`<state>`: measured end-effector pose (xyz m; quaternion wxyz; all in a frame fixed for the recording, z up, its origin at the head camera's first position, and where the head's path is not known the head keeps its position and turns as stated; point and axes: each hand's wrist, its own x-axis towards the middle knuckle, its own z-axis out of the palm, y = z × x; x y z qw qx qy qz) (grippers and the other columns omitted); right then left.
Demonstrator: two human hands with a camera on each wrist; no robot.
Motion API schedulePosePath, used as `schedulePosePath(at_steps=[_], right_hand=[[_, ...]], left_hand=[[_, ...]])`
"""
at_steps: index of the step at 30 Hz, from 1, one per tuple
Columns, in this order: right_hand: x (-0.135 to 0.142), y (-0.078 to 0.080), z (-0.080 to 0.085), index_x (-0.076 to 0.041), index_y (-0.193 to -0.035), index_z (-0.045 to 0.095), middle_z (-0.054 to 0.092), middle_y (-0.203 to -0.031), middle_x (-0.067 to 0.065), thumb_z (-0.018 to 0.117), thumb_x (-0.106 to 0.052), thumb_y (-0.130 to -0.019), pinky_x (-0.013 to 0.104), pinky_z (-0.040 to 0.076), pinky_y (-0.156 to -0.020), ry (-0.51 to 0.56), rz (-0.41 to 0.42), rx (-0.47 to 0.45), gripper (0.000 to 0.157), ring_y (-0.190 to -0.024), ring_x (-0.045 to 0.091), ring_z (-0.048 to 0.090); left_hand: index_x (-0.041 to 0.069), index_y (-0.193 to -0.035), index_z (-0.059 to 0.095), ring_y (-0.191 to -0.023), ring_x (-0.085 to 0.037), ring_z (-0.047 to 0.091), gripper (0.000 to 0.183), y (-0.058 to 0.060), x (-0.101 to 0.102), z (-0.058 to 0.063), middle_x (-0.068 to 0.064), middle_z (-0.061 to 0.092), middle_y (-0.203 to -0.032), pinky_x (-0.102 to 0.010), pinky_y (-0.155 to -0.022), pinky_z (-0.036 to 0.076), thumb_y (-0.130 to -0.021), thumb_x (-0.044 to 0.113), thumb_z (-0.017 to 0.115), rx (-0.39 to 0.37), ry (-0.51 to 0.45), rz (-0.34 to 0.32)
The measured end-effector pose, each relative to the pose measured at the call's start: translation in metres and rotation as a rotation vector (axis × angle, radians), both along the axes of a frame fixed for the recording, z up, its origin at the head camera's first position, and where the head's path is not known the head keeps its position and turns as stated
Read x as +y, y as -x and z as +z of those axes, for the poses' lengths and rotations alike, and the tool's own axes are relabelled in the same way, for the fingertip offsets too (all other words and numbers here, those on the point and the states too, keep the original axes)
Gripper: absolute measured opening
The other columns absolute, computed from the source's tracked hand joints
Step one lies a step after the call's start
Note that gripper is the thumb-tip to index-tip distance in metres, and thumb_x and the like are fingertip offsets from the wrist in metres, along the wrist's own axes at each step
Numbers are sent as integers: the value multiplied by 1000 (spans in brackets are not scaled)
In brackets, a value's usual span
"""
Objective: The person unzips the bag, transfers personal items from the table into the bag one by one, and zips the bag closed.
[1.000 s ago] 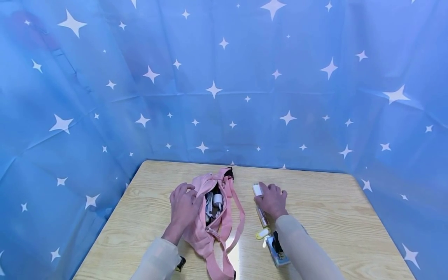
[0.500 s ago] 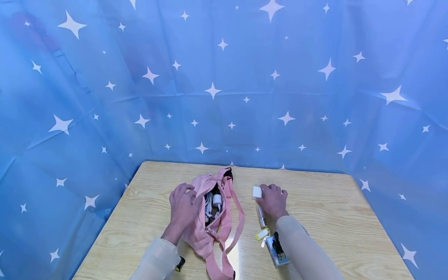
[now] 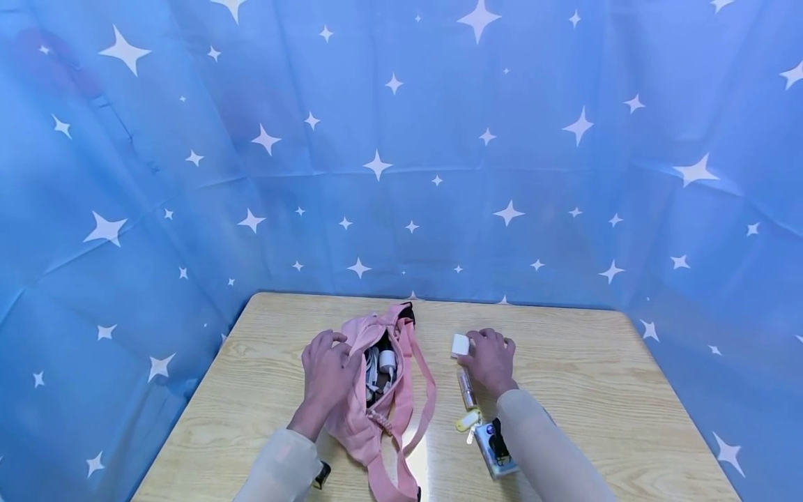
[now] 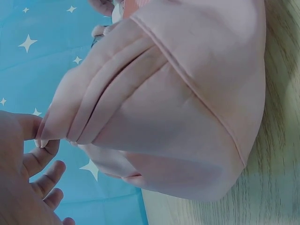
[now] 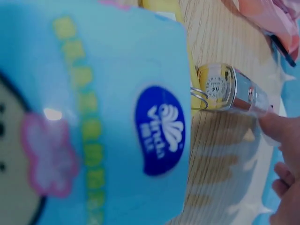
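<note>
My left hand (image 3: 329, 366) pinches the edge of the open pink waist bag (image 3: 353, 425); in the left wrist view, thumb and finger nip its fabric (image 4: 56, 119). Inside the bag lie a white charger (image 3: 387, 360) and a white cable (image 3: 372, 369). To the right of the bag, my right hand (image 3: 491, 359) holds a small white block (image 3: 460, 345) with rounded corners between thumb and fingers. Just below that hand lies a slim clear lipstick tube (image 3: 467, 390), its labelled end (image 5: 216, 87) facing the right wrist camera.
Nearer the body are a yellow key tag (image 3: 468, 420) and a blue tissue pack (image 3: 492, 457) with a black item (image 3: 500, 440) on it. A small black object (image 3: 322, 475) lies by the left sleeve. Pink straps (image 3: 429, 404) loop right of the bag. A starred blue curtain (image 3: 401, 139) hangs behind the table.
The white block has turned in my right hand, from tilted to nearly square with its broad face up. My left hand keeps its hold on the bag. The head view shifts slightly.
</note>
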<state>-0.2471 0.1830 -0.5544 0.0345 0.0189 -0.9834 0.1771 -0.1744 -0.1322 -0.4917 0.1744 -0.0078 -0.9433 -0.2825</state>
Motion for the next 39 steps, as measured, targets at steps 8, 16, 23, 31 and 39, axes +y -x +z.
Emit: schedulePosePath(at_steps=[8, 16, 23, 31, 39], right_hand=[[2, -4, 3, -12, -126, 61, 56, -131, 17, 76, -40, -82, 63, 26, -107, 55, -3, 19, 54, -125, 37, 48], [-3, -6, 10, -10, -123, 63, 57, -130, 16, 74, -45, -82, 63, 28, -107, 53, 5, 42, 56, -124, 35, 49], [-19, -9, 15, -8, -118, 65, 60, -127, 14, 77, -44, -80, 61, 28, -108, 78, 41, 97, 54, -125, 35, 49], [-51, -14, 24, -11, -117, 67, 61, -128, 8, 77, -48, -78, 57, 26, -111, 99, 116, 127, 55, -127, 30, 50], [-84, -22, 35, -14, -115, 67, 62, -127, 5, 76, -48, -78, 54, 27, -111, 93, 228, 158, 52, -125, 25, 52]], left_hand=[[4, -89, 73, -132, -32, 41, 27, -1, 0, 0, -9, 61, -120, -57, -111, 23, -91, 29, 63, 5, 13, -5], [4, -90, 73, -132, -33, 41, 29, -2, 0, 2, -9, 61, -121, -57, -111, 23, -92, 31, 63, -5, 17, -8], [4, -91, 73, -133, -33, 40, 29, -2, 0, 2, -9, 60, -122, -57, -111, 22, -92, 31, 63, -10, 21, -15], [4, -91, 73, -133, -33, 40, 30, -2, 0, 2, -9, 60, -122, -56, -112, 22, -92, 31, 62, -12, 19, -14], [3, -92, 73, -133, -32, 41, 29, -1, 0, 1, -9, 60, -122, -56, -112, 22, -92, 31, 63, -10, 12, -7]])
